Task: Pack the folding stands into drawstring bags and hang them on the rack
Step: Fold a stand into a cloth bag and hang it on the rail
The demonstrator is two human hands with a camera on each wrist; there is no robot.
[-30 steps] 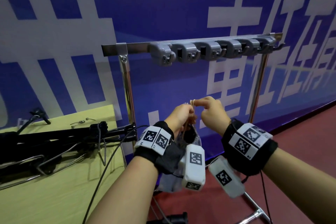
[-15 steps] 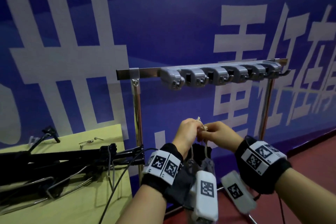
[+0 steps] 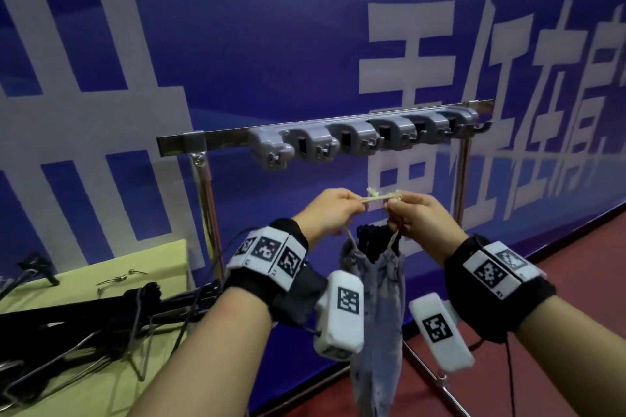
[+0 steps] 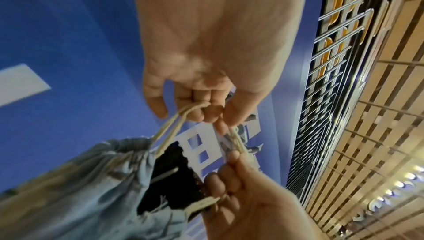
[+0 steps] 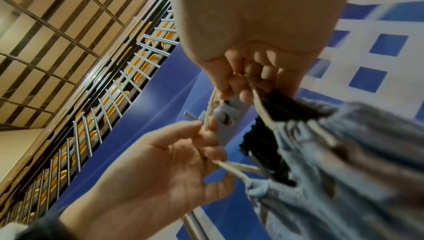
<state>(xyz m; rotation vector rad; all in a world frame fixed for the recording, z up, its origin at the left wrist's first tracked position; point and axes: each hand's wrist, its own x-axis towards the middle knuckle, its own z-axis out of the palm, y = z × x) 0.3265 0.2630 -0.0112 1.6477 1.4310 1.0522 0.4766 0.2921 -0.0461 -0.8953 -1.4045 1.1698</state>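
A pale grey-blue drawstring bag (image 3: 379, 298) hangs below both hands, with the black top of a folding stand (image 3: 374, 242) poking out of its mouth. My left hand (image 3: 350, 210) and right hand (image 3: 394, 215) each pinch the beige cord (image 3: 382, 199), stretched level between them with a knot on top. They are just below the rack's row of grey hooks (image 3: 338, 144). The left wrist view shows my left hand (image 4: 206, 111) holding the cord loop (image 4: 174, 126) above the bag (image 4: 80, 189). In the right wrist view my right hand (image 5: 241, 84) pinches the cord (image 5: 211, 109) beside the bag (image 5: 367, 153).
The rack's steel bar (image 3: 179, 145) stands on two chrome posts in front of a blue banner wall. At the left is a yellow-green table (image 3: 101, 382) with more folded black stands (image 3: 84, 315) and small wire clips (image 3: 115, 279). Red floor lies to the right.
Both hands have lifted the bag higher toward the hooks. They have moved apart, so the cord is now pulled taut between them.
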